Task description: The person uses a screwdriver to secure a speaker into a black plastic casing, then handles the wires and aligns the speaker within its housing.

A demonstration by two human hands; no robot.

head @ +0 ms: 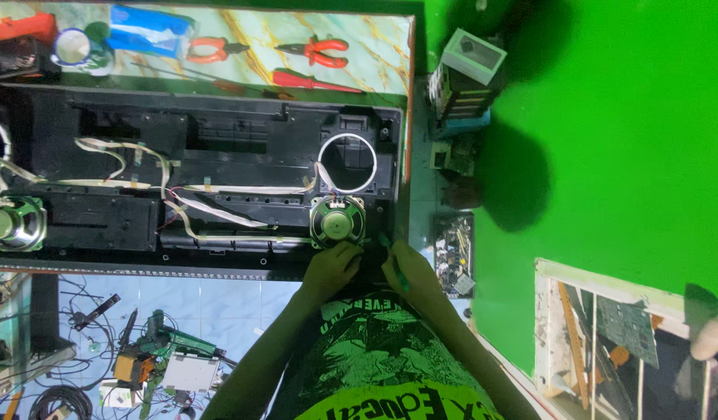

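Observation:
A long black opened keyboard casing (219,132) lies across the table, with white ribbon cables (141,183) running through it. A round speaker (337,222) sits loose near its right end, below a round white-rimmed opening (347,162). My left hand (331,266) touches the casing's near edge just under that speaker, fingers curled. My right hand (412,274) is beside it, closed around a thin green-handled tool (388,247) that points at the casing's corner. What lies between the two hands is hidden.
A second speaker (15,222) sits at the casing's left end. Behind the casing lie red-handled pliers (320,50), red cutters (211,49), a red screwdriver (308,80) and a white cup (72,47). Circuit boards (456,260) lie right of the casing. Wires and devices (156,362) cover the floor.

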